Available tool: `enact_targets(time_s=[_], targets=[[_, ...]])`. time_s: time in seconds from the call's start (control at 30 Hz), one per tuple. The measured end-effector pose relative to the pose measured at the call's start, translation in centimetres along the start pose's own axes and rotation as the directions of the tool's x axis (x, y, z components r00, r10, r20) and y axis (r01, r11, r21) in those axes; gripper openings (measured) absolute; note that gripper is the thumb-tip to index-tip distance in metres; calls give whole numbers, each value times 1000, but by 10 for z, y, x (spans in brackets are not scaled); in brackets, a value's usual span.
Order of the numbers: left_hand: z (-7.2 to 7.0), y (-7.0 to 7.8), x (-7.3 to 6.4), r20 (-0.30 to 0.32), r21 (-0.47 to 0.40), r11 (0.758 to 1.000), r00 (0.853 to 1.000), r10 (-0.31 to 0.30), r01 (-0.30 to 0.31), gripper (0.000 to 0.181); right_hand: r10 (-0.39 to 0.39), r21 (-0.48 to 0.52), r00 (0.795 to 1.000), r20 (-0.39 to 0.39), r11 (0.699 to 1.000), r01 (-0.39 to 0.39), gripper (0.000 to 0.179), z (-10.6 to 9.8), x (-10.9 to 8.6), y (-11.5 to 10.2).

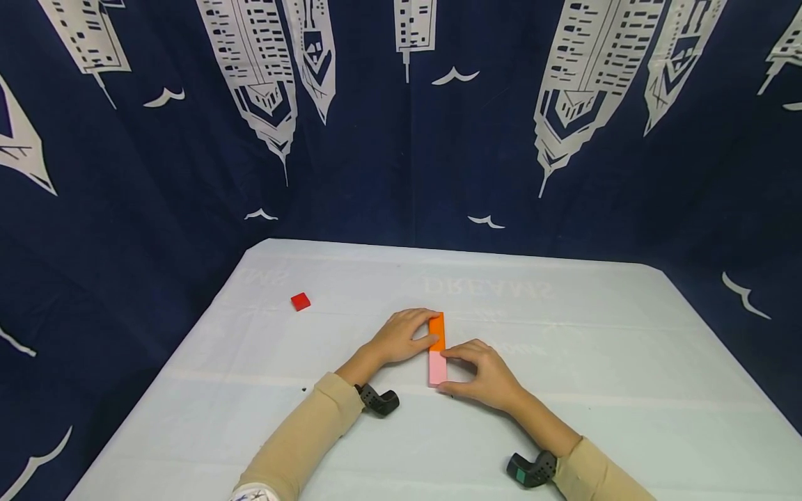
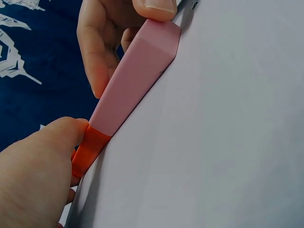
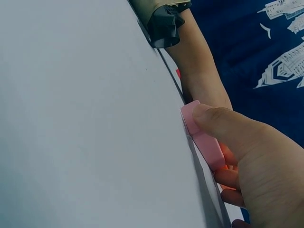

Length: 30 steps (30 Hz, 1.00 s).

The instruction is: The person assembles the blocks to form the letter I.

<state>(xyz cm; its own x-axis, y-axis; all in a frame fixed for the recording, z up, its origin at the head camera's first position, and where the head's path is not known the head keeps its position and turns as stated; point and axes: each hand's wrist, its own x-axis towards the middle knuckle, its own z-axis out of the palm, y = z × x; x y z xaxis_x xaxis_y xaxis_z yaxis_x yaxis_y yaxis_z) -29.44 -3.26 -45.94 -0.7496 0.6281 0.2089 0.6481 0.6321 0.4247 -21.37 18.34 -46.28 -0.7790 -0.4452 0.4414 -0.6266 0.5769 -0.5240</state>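
A half-closed left hand (image 1: 404, 335) pinches an orange block (image 1: 438, 325) as a right hand (image 1: 487, 377), spread slightly wider, grips the adjoining pink block (image 1: 437, 369).

Tan sleeves (image 1: 297, 435) and black wrist cameras (image 1: 379, 401) are worn, the right camera (image 1: 534, 469) bearing a small green patch (image 1: 520, 476).

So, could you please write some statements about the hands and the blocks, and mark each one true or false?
1. The left hand holds the orange block. True.
2. The right hand holds the pink block. True.
3. The orange block stands apart from the pink block. False: they meet end to end.
4. Neither hand touches the red block. True.
5. In the head view, the red block is right of both hands. False: it is left of them.
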Motion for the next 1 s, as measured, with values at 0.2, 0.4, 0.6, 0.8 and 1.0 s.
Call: enact_targets(time_s=[0.2, 0.4, 0.6, 0.8, 1.0], targets=[[0, -1, 0, 5, -2, 1000, 1000, -8, 8, 51, 19, 0, 1000, 10, 1000, -19, 54, 0, 0, 0], [1, -2, 0, 8, 7, 1000, 1000, -11, 11, 51, 74, 25, 997, 7, 997, -75, 55, -2, 0, -2], [-2, 0, 0, 9, 4, 1000, 1000, -14, 14, 51, 121, 92, 992, -24, 989, -118, 49, -4, 5, -2], [-1, -1, 1, 14, -2, 1000, 1000, -23, 24, 51, 170, 157, 985, -22, 974, -164, 45, -4, 16, 3], [0, -3, 1, 4, -5, 1000, 1000, -9, 9, 51, 171, 153, 985, -35, 974, -164, 40, -1, 26, 8]])
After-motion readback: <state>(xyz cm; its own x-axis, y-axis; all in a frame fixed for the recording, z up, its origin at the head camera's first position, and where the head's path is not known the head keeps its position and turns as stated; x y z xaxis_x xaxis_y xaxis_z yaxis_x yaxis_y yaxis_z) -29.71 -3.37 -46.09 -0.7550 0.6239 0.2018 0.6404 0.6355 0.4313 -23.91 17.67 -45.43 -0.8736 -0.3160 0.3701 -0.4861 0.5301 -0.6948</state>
